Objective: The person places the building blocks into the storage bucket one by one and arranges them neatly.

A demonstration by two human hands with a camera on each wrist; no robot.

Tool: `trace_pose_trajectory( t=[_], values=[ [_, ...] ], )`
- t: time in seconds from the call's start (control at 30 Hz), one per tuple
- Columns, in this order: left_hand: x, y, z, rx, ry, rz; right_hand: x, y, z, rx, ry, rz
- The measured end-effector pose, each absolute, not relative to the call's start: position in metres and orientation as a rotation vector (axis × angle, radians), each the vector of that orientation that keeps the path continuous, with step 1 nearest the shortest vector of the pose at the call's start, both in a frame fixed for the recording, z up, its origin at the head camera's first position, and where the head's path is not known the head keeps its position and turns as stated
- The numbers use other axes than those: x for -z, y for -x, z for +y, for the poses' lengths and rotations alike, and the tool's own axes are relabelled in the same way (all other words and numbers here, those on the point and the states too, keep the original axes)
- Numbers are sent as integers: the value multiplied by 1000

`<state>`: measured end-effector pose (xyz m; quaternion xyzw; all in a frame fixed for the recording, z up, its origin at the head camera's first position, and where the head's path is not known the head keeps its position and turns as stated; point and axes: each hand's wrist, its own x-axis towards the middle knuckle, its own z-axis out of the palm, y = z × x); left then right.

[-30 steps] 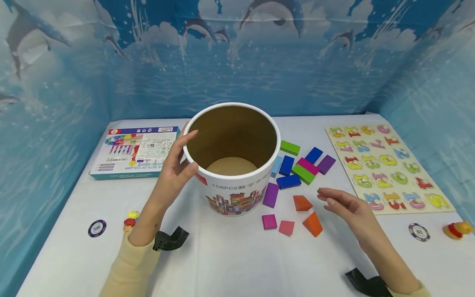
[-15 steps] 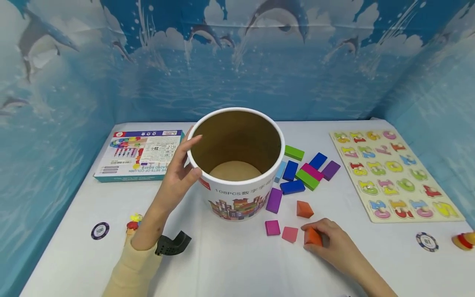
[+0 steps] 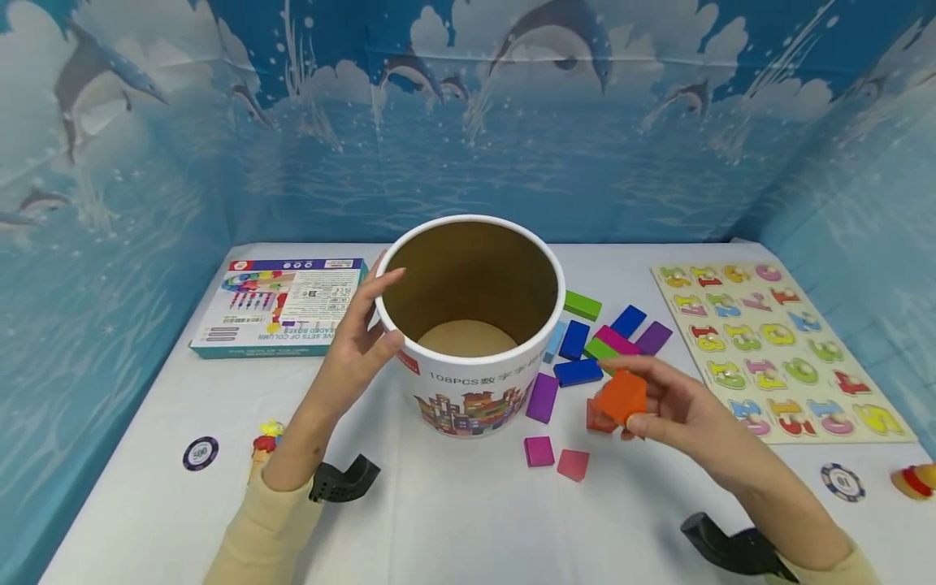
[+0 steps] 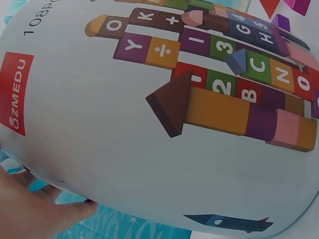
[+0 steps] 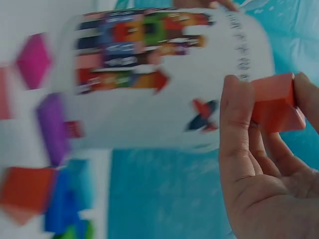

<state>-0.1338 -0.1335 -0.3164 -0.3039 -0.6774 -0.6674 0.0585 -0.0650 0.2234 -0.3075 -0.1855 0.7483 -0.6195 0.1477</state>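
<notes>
A white cardboard bucket printed with coloured blocks stands upright at mid-table, its inside bare down to the floor. My left hand holds its left rim, index finger over the edge and thumb on the outside; some fingers are hidden behind the wall. Between thumb and fingers my right hand pinches an orange triangular block, lifted above the table. The right wrist view shows the held block in front of the bucket. Just behind it lies a red-orange block, partly covered. A magenta block and a pink block lie nearer me.
Several blue, green and purple blocks, including a purple block, lie right of the bucket. A number puzzle board is at right, a flat box at left. Two poker chips, one a dark chip, and small figurines lie near the sides.
My right hand came down on the orange triangular block, took it between thumb and fingers and raised it. My left hand stays on the bucket. The head view has shifted slightly.
</notes>
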Motion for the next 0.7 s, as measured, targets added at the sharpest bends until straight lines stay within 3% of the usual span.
trace_pose_trajectory(
  t=[0.13, 0.33, 0.7],
  values=[
    [317, 133, -132, 2017, 915, -2051, 266, 84, 201, 1896, 729, 2018],
    [317, 129, -134, 2017, 897, -2065, 219, 119, 147, 1881, 803, 1863],
    [314, 130, -133, 1999, 907, -2100, 217, 175, 89, 1618, 775, 1822]
  ],
)
